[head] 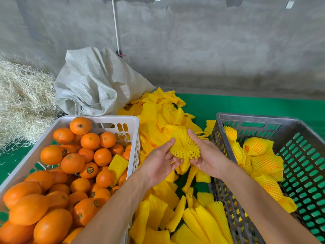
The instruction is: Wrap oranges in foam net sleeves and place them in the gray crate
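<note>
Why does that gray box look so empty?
The gray crate is mostly empty. Only a few net-wrapped oranges lie along its left side, and its bare slotted floor shows green through on the right.

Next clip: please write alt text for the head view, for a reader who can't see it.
Two hands, left and right, hold a netted orange over a pile of yellow sleeves. A white crate of bare oranges sits left; a gray crate with a few wrapped oranges sits right.
</note>
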A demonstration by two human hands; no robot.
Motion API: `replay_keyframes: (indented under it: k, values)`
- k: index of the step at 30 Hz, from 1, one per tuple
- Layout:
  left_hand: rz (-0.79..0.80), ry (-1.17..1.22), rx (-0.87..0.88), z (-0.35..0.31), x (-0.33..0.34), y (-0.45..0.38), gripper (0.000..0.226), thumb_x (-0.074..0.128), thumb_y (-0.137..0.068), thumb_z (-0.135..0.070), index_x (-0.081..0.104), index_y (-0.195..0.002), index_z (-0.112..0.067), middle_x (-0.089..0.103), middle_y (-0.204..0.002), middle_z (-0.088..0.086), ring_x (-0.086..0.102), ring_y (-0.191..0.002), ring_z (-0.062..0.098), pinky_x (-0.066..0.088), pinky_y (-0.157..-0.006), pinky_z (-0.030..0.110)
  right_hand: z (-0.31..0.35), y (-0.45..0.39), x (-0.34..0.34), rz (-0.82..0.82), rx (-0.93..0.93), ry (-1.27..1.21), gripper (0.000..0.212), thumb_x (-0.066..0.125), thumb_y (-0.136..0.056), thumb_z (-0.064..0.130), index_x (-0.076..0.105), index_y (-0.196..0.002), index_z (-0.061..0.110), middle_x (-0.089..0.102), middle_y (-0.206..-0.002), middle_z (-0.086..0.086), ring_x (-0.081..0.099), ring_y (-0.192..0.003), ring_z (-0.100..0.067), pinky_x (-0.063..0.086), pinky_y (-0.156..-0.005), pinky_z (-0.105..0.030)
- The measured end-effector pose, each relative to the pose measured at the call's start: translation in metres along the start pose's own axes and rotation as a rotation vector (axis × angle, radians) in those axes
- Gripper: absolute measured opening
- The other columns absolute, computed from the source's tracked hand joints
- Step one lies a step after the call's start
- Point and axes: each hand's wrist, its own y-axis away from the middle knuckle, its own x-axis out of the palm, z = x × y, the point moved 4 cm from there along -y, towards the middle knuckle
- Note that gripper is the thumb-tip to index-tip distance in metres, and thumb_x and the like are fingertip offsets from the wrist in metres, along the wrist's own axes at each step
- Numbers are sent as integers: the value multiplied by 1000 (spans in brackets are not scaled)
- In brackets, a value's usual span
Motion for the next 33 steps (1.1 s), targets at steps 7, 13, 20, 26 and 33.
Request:
replay_keyframes:
  k: [7,13,20,26,33]
  values:
    - [33,152,34,-9,-2,-1,48,60,-101,-35,56,-145,-16,62,-144,11,65,-121,22,58,-88,34,7,-4,-6,-92,-40,-156,51,61,-98,43,56,-138,12,73,-123,-9,72,-111,-24,61,-80,-37]
    - [115,89,-7,0,2,-3,30,61,-98,-16,57,-123,-1,68,-132,17,68,-120,26,61,-90,37,4,-6,-26,-310,-22,-426,42,54,-104,37,56,-140,15,72,-120,-10,72,-93,-19,62,-56,-30]
    - [158,267,11,-1,8,0,38,58,-102,-20,57,-138,-8,62,-141,19,66,-125,29,60,-94,43,7,-7,-7,-129,46,-482,56,53,-101,44,50,-150,17,63,-138,-19,64,-119,-32,54,-90,-45]
    - [102,207,-2,-2,4,-2,45,52,-104,-37,57,-142,-14,61,-145,12,56,-136,28,43,-116,45,11,-4,-1,-67,-53,-124,58,53,-96,60,63,-135,17,76,-118,-8,74,-105,-22,60,-82,-35]
    - [5,219,104,-14,-17,-10,41,52,-105,-33,59,-138,-11,62,-143,16,61,-130,32,47,-112,49,4,0,14,212,-158,59,53,59,-99,44,60,-141,12,63,-141,-7,59,-133,-22,46,-108,-40]
